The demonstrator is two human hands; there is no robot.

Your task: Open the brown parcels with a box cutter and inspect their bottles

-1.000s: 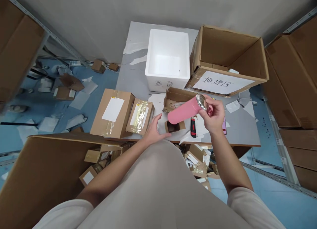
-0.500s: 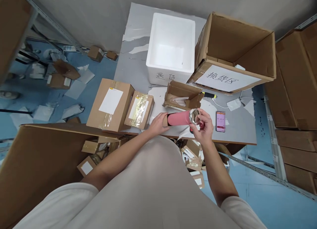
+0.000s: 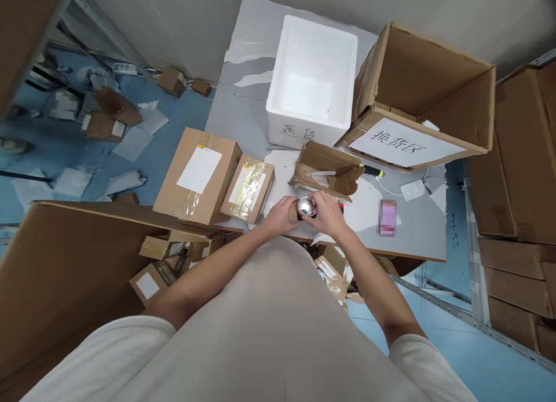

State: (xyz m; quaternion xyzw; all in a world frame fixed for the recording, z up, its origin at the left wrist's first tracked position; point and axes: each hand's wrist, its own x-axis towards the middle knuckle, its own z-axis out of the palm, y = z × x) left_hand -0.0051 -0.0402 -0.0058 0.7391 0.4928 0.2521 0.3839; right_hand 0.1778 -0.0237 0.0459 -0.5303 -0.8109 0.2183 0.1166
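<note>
My left hand (image 3: pixel 278 218) is wrapped round a small cardboard box (image 3: pixel 293 212) at the table's front edge. Just to its right, the fingers of my right hand (image 3: pixel 329 215) close on the shiny silver end of a bottle (image 3: pixel 306 205). Only that end shows; the pink body is out of sight, apparently inside the small box. An opened, torn cardboard box (image 3: pixel 319 182) with something pale inside lies right behind my hands. To the left stands a taped parcel (image 3: pixel 247 189) with a white label.
A white foam box (image 3: pixel 275 95) and a large cardboard box (image 3: pixel 489 109) with a handwritten sign stand at the back. A bigger parcel (image 3: pixel 185 196) is at the left, a phone (image 3: pixel 388 218) at the right. A yellow-black tool (image 3: pixel 372 171) lies behind the torn box.
My right hand has moved left towards my left hand, pushing the bottle into the small box. The pink body that showed before is now hidden. The view has shifted slightly.
</note>
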